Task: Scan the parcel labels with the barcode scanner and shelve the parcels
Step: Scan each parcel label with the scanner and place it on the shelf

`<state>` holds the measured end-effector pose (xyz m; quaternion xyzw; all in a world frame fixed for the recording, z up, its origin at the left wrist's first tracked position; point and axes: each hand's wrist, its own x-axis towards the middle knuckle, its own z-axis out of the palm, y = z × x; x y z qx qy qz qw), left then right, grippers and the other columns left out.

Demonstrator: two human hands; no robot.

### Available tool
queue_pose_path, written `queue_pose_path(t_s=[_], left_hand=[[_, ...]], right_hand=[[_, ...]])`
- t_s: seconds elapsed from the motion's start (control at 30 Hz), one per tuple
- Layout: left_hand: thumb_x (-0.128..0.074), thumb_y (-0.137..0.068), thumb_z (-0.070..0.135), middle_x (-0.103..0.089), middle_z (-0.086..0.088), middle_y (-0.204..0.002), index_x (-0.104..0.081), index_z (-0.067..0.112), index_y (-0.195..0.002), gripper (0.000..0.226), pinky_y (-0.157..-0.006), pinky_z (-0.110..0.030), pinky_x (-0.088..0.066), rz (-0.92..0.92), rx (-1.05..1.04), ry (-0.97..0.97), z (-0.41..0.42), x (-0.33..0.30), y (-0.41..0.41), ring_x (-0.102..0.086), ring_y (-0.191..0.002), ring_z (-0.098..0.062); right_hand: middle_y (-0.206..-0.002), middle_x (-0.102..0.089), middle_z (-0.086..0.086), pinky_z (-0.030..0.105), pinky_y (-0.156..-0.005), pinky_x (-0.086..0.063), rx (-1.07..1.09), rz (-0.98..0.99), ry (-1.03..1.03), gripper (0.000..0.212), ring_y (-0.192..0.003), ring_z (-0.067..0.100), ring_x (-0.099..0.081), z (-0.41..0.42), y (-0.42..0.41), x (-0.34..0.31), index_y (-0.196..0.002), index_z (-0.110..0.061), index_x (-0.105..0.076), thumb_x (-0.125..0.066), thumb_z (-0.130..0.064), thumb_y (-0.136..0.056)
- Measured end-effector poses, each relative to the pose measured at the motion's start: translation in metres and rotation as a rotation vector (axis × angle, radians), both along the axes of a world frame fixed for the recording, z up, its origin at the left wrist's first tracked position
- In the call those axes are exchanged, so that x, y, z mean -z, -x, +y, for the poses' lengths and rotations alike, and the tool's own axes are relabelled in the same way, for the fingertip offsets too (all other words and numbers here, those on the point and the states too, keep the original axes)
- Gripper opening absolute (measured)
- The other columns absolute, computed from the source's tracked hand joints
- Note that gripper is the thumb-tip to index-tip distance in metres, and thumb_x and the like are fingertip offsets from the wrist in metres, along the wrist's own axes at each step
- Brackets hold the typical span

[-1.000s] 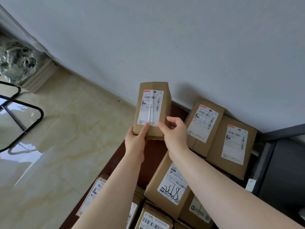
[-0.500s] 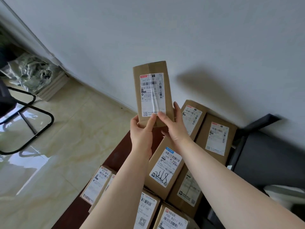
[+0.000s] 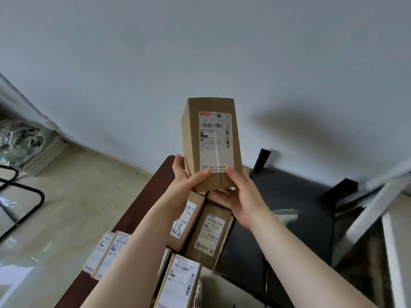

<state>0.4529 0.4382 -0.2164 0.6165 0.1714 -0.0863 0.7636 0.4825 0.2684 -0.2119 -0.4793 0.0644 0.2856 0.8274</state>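
Observation:
I hold a brown cardboard parcel (image 3: 211, 138) upright in the air in front of the wall, its white barcode label (image 3: 214, 141) facing me. My left hand (image 3: 186, 181) grips its lower left edge, thumb on the front. My right hand (image 3: 240, 194) cups its lower right corner from beneath. Several more labelled brown parcels (image 3: 206, 234) lie below on a dark brown table (image 3: 142, 201). No barcode scanner is in view.
A black surface (image 3: 289, 218) lies right of the table, with grey metal shelf bars (image 3: 373, 210) at the far right. A black tube-frame chair (image 3: 22, 205) and a plastic-wrapped bundle (image 3: 20, 141) sit on the glossy floor at left.
Both hands have lifted the parcel off the table and raised it toward me and to the right. The view has swung right, bringing the metal shelf bars into sight.

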Motion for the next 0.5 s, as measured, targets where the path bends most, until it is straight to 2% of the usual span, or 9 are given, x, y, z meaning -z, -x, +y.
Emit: queue_pose_path(t_s=[0.07,0.13,0.2,0.33,0.5], left_hand=[[-0.093,-0.055,0.058,-0.051,0.002,-0.15,-0.012,0.04,-0.156,0.131,-0.118,-0.049,-0.035,-0.019,0.099,0.026,-0.016,-0.009,0.006,-0.051,-0.137,-0.021],[-0.087,-0.067,0.049,-0.059,0.003,-0.142,-0.028,0.038,-0.151,0.102,-0.113,-0.05,-0.043,-0.052,0.133,0.025,-0.031,-0.015,0.011,-0.058,-0.131,-0.022],[-0.08,-0.077,0.037,-0.064,0.001,-0.135,-0.034,0.034,-0.148,0.084,-0.106,-0.049,-0.05,-0.071,0.147,0.031,-0.05,-0.022,0.017,-0.063,-0.124,-0.023],[-0.076,-0.08,0.029,-0.065,-0.006,-0.133,-0.034,0.031,-0.148,0.08,-0.097,-0.053,-0.056,-0.074,0.182,0.044,-0.078,-0.023,0.027,-0.066,-0.118,-0.028],[-0.084,-0.068,0.043,-0.064,-0.006,-0.133,-0.041,0.041,-0.142,0.086,-0.098,-0.06,-0.053,-0.015,0.178,0.003,-0.095,-0.011,0.036,-0.064,-0.12,-0.032]], right_hand=[[-0.124,-0.07,0.007,0.047,-0.097,-0.054,0.021,-0.033,0.019,0.055,-0.114,0.026,-0.067,-0.021,0.012,-0.009,-0.137,-0.022,-0.054,-0.068,-0.03,-0.084],[-0.124,-0.07,0.006,0.041,-0.088,-0.057,0.043,-0.063,0.031,0.056,-0.111,0.023,-0.069,-0.037,0.023,-0.015,-0.136,-0.023,-0.055,-0.069,-0.03,-0.083],[-0.124,-0.07,0.005,0.039,-0.086,-0.057,0.074,-0.077,0.036,0.058,-0.111,0.023,-0.069,-0.054,0.035,-0.02,-0.136,-0.023,-0.055,-0.07,-0.031,-0.081],[-0.124,-0.069,0.004,0.04,-0.091,-0.057,0.122,-0.072,0.035,0.058,-0.114,0.023,-0.067,-0.081,0.055,-0.021,-0.136,-0.025,-0.055,-0.072,-0.032,-0.08],[-0.119,-0.071,-0.002,0.04,-0.093,-0.057,0.127,-0.051,0.088,0.061,-0.109,0.017,-0.069,-0.096,0.07,-0.012,-0.135,-0.03,-0.054,-0.073,-0.039,-0.077]])
